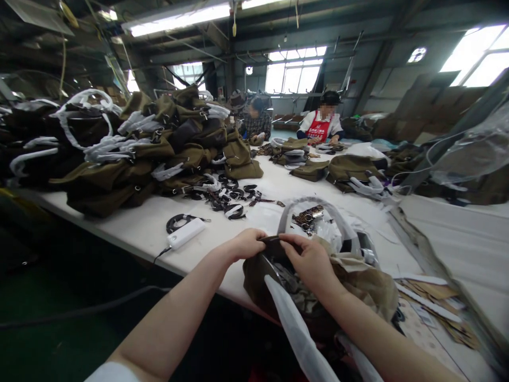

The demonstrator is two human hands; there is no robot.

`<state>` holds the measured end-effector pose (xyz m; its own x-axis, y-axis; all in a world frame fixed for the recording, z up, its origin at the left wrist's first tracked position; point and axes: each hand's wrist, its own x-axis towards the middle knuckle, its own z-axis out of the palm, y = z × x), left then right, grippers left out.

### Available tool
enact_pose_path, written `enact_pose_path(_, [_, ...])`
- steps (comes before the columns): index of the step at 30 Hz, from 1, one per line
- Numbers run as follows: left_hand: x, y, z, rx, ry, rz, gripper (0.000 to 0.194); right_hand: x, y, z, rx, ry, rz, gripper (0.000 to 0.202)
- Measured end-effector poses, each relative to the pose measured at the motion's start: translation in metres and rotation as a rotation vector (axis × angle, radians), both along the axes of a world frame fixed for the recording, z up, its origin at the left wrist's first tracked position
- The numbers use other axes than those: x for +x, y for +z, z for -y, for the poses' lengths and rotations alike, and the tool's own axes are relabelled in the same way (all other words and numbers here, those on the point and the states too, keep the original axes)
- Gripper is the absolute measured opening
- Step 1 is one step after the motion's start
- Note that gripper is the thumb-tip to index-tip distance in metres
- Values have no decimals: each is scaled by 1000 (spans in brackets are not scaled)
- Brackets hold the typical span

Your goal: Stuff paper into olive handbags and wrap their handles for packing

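Observation:
An olive-brown bag (258, 281) lies at the table's near edge, its mouth facing up and its tan lining partly pulled out on the right. My left hand (248, 243) pinches the far rim of the bag. Close beside it, my right hand (312, 260) grips the same rim between thumb and fingers. One wrapped handle (292, 323) hangs toward me over the near side, and another wrapped handle (318, 204) arches beyond the hands. Small metal parts and clear plastic (328, 228) lie inside that arch.
Olive bags (119, 170) are heaped at the left. Black straps (226, 199), a white device (186, 233) with a cable, and more bags (352, 170) lie on the table (151, 231). Brown tags (437, 297) are at right. Two people sit across the table.

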<state>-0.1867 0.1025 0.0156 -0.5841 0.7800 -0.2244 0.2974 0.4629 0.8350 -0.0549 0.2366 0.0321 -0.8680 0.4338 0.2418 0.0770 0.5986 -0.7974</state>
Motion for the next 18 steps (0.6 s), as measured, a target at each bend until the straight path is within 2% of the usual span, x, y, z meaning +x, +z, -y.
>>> enact_pose_path(3, [6,-10,1,55,78,76,26,0,-1,2,-12,6,-2,26])
enact_pose_path(6, [11,-14,2,128,176,204,20,-1,-2,3,-38,19,-4,19])
enact_pose_path(8, [12,-15,3,154,198,285,18,-3,-3,2,-29,30,11,13])
enact_pose_path(12, [11,-16,5,104,193,271,18,-4,-5,4,138,33,88,6])
enact_pose_path(15, [8,-17,6,74,183,203,16,-3,-6,5,231,80,76,11])
enact_pose_path(18, [6,-19,6,75,162,242,16,-1,-6,6,349,163,99,15])
